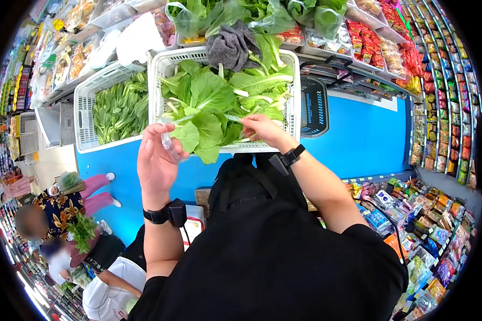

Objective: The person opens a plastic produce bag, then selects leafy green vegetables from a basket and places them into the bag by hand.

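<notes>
My left hand (158, 166) is curled, palm up, around a small clear plastic roll (169, 145) that looks like tape. The fingers of my right hand (263, 130) are pinched together at the right side of a bunch of leafy greens (209, 131). A thin, clear strip (232, 117) shows at those fingertips; part of it is hidden by leaves. The bunch lies at the near edge of a white plastic crate (154, 91), its broad leaves overhanging the rim. More loose greens (260, 85) fill the crate. A grey cloth (232, 47) rests on its far side.
Left of the crate stands another white crate (83, 115) of narrower greens (120, 109). Bagged greens (268, 16) and snack bins line the back. A black mat (314, 107) lies on the blue floor (353, 139). People (59, 214) are at lower left; packaged goods (428, 230) at lower right.
</notes>
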`<state>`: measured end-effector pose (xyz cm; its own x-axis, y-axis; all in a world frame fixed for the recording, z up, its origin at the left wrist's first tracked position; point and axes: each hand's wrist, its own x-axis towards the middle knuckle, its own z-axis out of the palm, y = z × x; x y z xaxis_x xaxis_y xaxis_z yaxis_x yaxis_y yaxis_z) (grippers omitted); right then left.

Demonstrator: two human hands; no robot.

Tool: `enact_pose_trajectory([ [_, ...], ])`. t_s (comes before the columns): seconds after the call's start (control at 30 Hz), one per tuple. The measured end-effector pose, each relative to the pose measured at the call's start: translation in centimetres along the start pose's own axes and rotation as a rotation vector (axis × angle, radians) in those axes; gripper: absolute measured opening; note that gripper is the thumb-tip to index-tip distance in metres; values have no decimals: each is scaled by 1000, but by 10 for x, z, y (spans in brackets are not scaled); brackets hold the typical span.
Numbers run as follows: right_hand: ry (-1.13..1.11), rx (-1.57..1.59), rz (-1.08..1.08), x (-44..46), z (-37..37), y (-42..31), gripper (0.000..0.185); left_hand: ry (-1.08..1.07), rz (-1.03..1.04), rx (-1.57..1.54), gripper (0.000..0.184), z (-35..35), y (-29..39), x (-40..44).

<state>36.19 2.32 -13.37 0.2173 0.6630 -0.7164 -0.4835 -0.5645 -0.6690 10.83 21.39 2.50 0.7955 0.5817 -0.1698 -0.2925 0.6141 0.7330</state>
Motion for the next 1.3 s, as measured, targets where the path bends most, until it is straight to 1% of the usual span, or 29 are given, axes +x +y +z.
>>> enact_pose_trajectory([
  [0.07,-84,184,64,2,6,-6,22,-26,-4,19,47,-1,5,-1],
  [0.1,-87,188,57,8,6,-3,22,-22,-14,25,47,-2,7,-2],
  [0.17,-43,176,-5,22,6,2,19,-18,-22,34,48,-1,11,-2],
  [0.2,-54,72,-55,20,6,-5,13,-10,-9,60,47,-1,14,-3],
  [0.23,-60,70,-58,17,7,-10,13,1,6,85,46,-1,16,-4],
  [0.3,-81,147,-222,5,8,-20,10,52,13,141,43,-11,22,-1],
  [0.33,-137,266,-244,-1,8,-25,11,96,15,193,41,-17,25,0],
  [0.37,-144,262,-244,-2,6,-25,11,102,22,194,41,-21,26,0],
  [0.43,-149,502,-156,-2,1,-25,11,195,-42,54,37,-23,29,1],
  [0.47,-141,546,-174,0,-4,-23,11,195,-40,55,37,-21,30,-3],
  [0.53,-126,539,-211,-17,-5,-42,10,157,8,35,35,-6,34,-11],
  [0.6,-129,493,-277,-21,-10,-43,11,195,41,45,36,-4,34,-9],
  [0.63,-129,493,-276,-16,-11,-36,11,221,80,59,38,-2,34,-8],
  [0.67,-117,429,-231,-8,-13,-30,11,218,83,60,38,-1,33,-6],
  [0.73,-45,366,-134,-3,-8,-25,11,120,-2,43,51,-1,28,-1],
  [0.77,-39,371,-136,-1,-5,-20,11,71,-50,32,57,1,25,2],
  [0.8,23,277,-126,-2,-1,-18,10,30,-59,6,66,11,23,0],
  [0.83,81,182,-112,-3,3,-16,10,32,-66,4,66,15,25,1],
  [0.87,94,113,-134,-6,4,-14,11,-1,-41,33,68,19,27,2],
  [0.9,94,116,-131,-5,5,-10,11,-35,-15,64,70,21,29,3],
  [0.97,216,-61,-262,-2,7,-2,15,-11,-28,66,74,15,34,5],
  [1.0,341,-219,-354,-2,7,3,16,-23,-51,58,74,10,37,5],
  [1.03,341,-211,-347,-16,13,-6,16,-33,-75,50,75,5,39,3],
  [1.07,376,-312,-474,-43,25,-31,15,23,-85,38,76,2,42,1],
  [1.1,408,-414,-599,-66,35,-51,14,32,-97,42,76,-3,46,-1],
  [1.13,400,-405,-587,-77,42,-63,14,4,-90,43,75,-8,51,-3],
  [1.2,398,-747,-1204,-90,59,-77,10,-41,-63,37,73,-15,59,-6],
  [1.23,309,-782,-1264,-92,71,-78,16,-32,-67,47,73,-14,60,-7],
  [1.3,122,-882,-1375,-88,97,-80,30,-161,-74,-11,71,-11,65,-7],
])
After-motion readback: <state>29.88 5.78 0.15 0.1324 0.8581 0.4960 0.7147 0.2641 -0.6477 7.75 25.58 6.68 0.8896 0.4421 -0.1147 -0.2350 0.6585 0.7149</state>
